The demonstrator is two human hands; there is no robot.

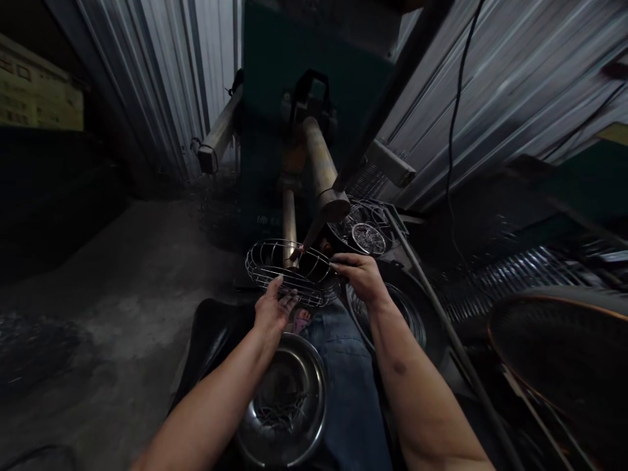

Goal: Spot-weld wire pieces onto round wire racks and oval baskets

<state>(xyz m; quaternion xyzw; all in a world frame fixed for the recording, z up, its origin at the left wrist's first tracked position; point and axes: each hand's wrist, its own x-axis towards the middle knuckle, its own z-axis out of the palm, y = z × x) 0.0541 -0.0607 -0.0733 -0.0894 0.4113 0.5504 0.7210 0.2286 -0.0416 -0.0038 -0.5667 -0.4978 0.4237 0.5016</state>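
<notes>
A shallow oval wire basket (260,267) is held tilted around the lower metal rod (289,222) of a dark green machine. My left hand (272,309) grips its near side, thumb on top and fingers against the wires. At the basket's right edge, my right hand (362,273) pinches the wire with fingertips pressed together; whether a small loose piece is also between them is too dark to tell. Just above the basket, the thick upper machine arm (321,160) ends in a slanting tip close to the rod.
A steel bowl (318,418) containing short wire pieces (282,412) rests by my lap. Right of the machine stand a container of wire rings (367,239) and a dark basin with coiled wire (409,314). A metal bar (432,294) slants past my right arm. A cable (451,150) hangs at upper right.
</notes>
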